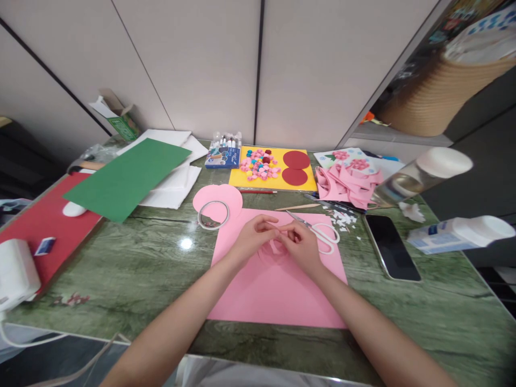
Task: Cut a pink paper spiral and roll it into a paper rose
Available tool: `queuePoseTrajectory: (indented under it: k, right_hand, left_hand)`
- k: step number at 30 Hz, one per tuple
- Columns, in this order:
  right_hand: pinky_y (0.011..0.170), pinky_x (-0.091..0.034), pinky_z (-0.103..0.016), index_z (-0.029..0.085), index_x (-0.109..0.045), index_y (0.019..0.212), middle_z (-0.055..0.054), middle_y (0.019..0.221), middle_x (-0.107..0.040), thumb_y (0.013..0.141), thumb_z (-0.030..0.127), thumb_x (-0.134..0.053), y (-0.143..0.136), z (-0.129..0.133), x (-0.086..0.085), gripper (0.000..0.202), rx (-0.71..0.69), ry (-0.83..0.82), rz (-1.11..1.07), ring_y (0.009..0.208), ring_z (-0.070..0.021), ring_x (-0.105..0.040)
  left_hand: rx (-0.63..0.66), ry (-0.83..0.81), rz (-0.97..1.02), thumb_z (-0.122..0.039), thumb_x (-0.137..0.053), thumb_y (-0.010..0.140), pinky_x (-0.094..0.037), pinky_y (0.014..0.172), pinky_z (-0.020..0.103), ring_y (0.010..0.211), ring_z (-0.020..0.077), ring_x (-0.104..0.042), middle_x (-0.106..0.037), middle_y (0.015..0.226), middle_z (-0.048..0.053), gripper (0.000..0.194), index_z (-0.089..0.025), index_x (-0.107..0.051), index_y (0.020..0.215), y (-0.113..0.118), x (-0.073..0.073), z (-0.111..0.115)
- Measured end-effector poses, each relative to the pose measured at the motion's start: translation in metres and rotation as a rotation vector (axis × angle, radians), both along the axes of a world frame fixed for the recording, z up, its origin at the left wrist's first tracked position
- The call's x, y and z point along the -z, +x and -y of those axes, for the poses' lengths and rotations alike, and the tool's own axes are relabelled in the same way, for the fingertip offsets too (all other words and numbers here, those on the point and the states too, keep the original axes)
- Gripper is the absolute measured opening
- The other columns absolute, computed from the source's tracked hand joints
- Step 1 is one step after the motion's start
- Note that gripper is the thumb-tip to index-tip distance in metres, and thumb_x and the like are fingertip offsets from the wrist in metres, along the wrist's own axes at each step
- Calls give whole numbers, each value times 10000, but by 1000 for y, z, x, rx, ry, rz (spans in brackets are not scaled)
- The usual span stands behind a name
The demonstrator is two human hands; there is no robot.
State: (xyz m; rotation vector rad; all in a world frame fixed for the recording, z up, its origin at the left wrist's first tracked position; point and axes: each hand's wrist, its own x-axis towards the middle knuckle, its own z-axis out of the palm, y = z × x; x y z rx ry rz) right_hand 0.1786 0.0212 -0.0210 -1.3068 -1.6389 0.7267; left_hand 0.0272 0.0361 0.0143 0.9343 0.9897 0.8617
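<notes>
Over a large pink sheet (pixel 274 295) on the green table, my left hand (pixel 256 235) and my right hand (pixel 300 244) meet at the fingertips. Both hands are closed in a pinch on a small pink paper piece (pixel 276 248), whose shape is partly hidden by the fingers. White-handled scissors (pixel 328 236) lie just right of my right hand, on the sheet. To the left, a roll of tape (pixel 200 216) rests partly on pink paper circles (pixel 231 199).
Behind are a yellow sheet (pixel 234 180) with pompoms and red circles, pink scraps (pixel 346 183) and a marker box (pixel 223 156). A phone (pixel 393 247) and bottles (pixel 455 234) stand or lie right; green paper (pixel 127 177) and red paper (pixel 76 231) lie left.
</notes>
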Motion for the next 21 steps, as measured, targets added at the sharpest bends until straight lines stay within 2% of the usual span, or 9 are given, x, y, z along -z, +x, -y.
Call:
queuePoseTrajectory:
  k: [6,13,21]
  right_hand:
    - [475,-296,-224,191,-575,657,78,532,-379,713,209,-623,-2,1,-3,76,42,-42,-20,486,-83,-347]
    - [457,-280,-219,193,-505,617,82,522,-364,687,168,-595,-3,1,-4,117,19,-71,-21,479,-81,-348]
    - [498,-328,-238,202,-601,750,54,587,-423,746,211,-593,-3,2,-5,13,-22,-20,-19,527,-100,-390]
  left_hand:
    - [32,3,-5,-189,-677,646,-425,650,233,647,113,-595,-630,712,12,291,-143,-568,912,1,1,1]
    - [71,-17,18,-159,-689,614,-436,658,237,660,109,-589,-620,733,10,280,-139,-566,865,4,-1,3]
    - [8,-14,41,-149,-667,624,-423,666,235,640,105,-589,-638,699,3,323,-144,-575,933,-1,5,-2]
